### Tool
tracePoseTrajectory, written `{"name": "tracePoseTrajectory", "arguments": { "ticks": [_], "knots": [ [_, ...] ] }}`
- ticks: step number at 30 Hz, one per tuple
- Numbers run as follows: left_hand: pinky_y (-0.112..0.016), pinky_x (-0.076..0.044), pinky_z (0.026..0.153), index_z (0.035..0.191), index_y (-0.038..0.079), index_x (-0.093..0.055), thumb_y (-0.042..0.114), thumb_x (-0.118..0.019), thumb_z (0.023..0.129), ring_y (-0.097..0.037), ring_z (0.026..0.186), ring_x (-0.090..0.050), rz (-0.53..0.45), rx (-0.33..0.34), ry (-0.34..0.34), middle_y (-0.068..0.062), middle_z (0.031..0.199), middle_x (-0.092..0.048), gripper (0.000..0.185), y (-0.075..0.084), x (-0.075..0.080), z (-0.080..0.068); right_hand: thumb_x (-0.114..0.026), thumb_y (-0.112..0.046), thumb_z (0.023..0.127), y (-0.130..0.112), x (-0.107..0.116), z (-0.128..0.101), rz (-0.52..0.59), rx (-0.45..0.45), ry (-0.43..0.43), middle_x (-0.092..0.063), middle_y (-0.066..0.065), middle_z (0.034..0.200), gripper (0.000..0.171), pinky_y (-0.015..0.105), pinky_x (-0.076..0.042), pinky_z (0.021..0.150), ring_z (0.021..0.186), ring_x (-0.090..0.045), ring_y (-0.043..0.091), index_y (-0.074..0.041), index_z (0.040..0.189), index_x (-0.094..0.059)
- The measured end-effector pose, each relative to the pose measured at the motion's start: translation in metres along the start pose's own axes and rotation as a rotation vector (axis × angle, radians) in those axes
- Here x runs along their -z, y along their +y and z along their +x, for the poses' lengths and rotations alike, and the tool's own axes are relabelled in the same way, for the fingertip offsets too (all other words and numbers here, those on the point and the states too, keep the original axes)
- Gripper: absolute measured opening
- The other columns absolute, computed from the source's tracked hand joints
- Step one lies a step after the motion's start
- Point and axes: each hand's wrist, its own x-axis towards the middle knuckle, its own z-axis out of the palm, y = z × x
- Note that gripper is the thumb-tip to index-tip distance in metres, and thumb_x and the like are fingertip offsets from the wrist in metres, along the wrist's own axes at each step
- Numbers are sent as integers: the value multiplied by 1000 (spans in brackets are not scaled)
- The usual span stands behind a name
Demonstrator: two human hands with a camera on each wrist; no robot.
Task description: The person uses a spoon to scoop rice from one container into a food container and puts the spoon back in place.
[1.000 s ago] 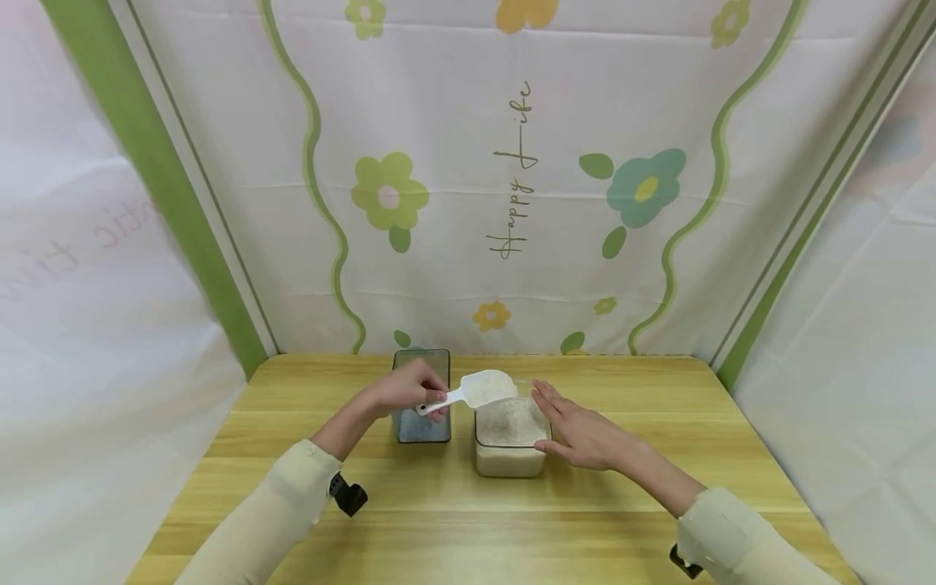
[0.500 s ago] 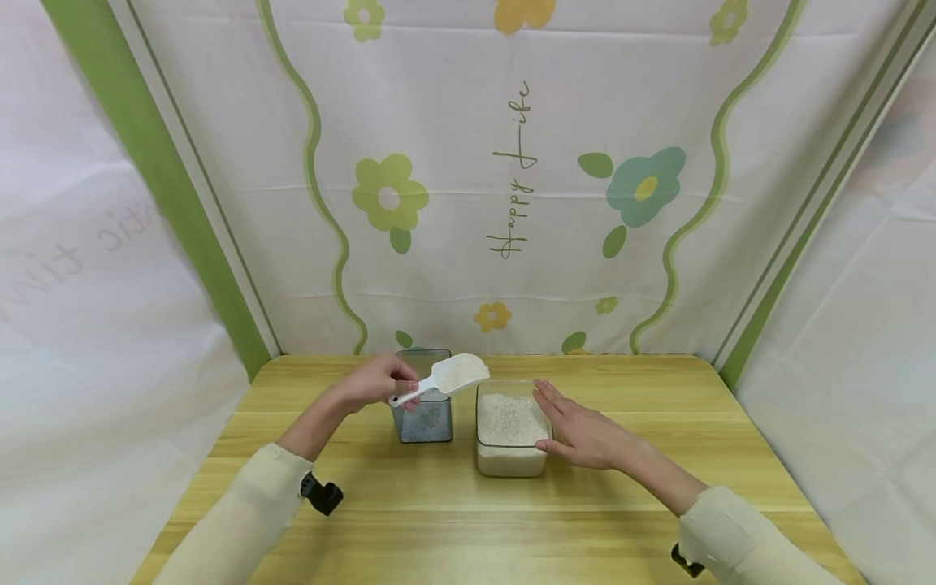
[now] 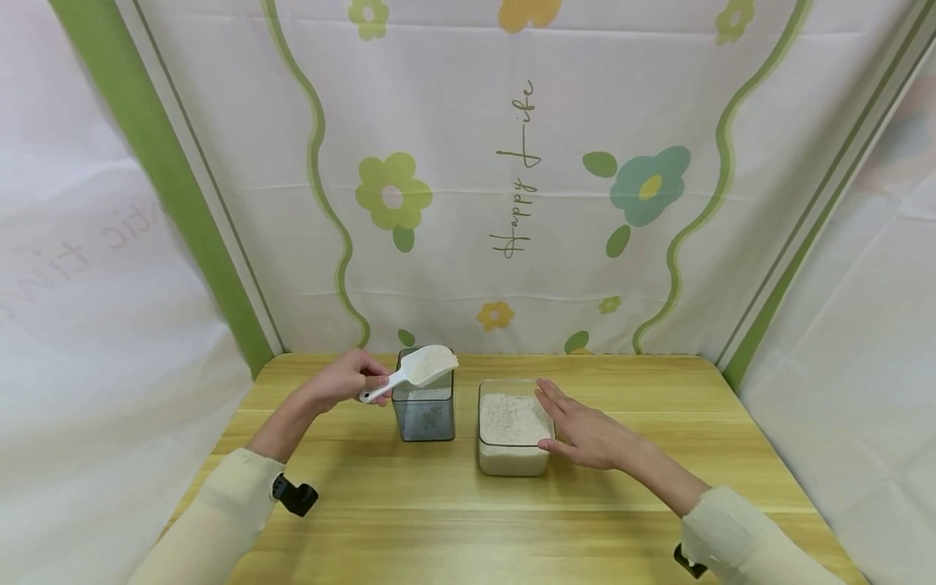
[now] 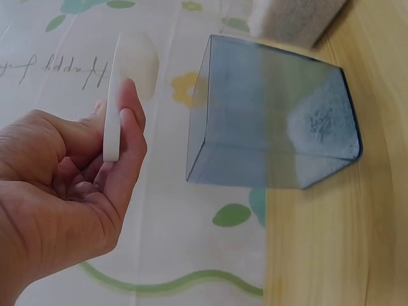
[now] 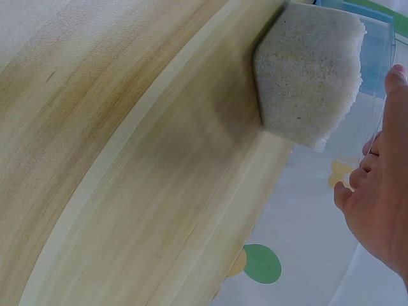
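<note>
My left hand (image 3: 349, 380) pinches the handle of a white scoop (image 3: 396, 380) heaped with white rice (image 3: 431, 363). The scoop hangs over the blue-tinted clear container (image 3: 426, 420), which has some rice in its bottom, seen through the wall in the left wrist view (image 4: 325, 121). My right hand (image 3: 588, 431) rests with straight fingers against the right rim of a clear square container (image 3: 514, 463). Rice (image 5: 309, 70) fills much of that container, its top surface uneven in the right wrist view.
Both containers stand side by side on a wooden table (image 3: 468, 528), a narrow gap between them. A white curtain (image 3: 453, 268) with printed flowers hangs right behind the table's back edge, and more fabric hangs at both sides.
My left hand has carried the loaded scoop leftward, from above the rice-filled container to above the blue-tinted one. The right hand has stayed at the rim.
</note>
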Motion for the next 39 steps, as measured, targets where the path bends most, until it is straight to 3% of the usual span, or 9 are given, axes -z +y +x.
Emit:
{"name": "tracePoseTrajectory", "arguments": {
  "ticks": [8,12,16,24,31,39],
  "knots": [
    [-27,-58,65,101,-16,-68,-3,-51,99,-18,73,-71,51,13,54,-18,84,-72,22,-7,9,-6,-39,-61,101,1,-1,-1,2,-3,-2,-10,16,168,85,47,-44,109,153,-22,31,-5,160,-13],
    [-27,-59,65,100,-16,-69,-3,-51,99,-22,74,-72,94,21,89,-25,85,-72,22,-8,9,-5,-39,-61,101,2,-1,-1,8,-5,-6,-7,15,168,86,47,-43,110,153,-21,31,-5,160,-13],
    [-28,-59,65,99,-15,-69,-3,-52,99,-24,73,-72,146,41,129,-22,82,-72,21,-8,8,-4,-39,-62,101,1,-1,-1,13,-8,-12,-5,13,168,86,47,-42,111,153,-20,31,-5,160,-12],
    [-27,-54,58,91,-7,-74,1,-59,96,-12,62,-68,344,34,190,-9,72,-73,18,-5,3,-2,-38,-62,101,2,-2,-1,7,-5,-7,-6,14,168,86,47,-43,110,153,-20,31,-5,160,-12],
    [-23,-38,49,85,0,-77,5,-64,94,-10,54,-59,498,35,239,-2,66,-72,17,0,-1,0,-39,-61,101,2,-2,0,8,2,1,-6,14,168,86,47,-45,108,152,-24,32,-5,160,-12],
    [-24,-47,51,83,1,-76,4,-68,91,-10,56,-62,643,39,292,-5,70,-72,12,8,-11,3,-40,-60,101,2,-2,0,9,5,1,-6,15,168,85,47,-43,109,152,-24,32,-4,159,-12]
  ]
}}
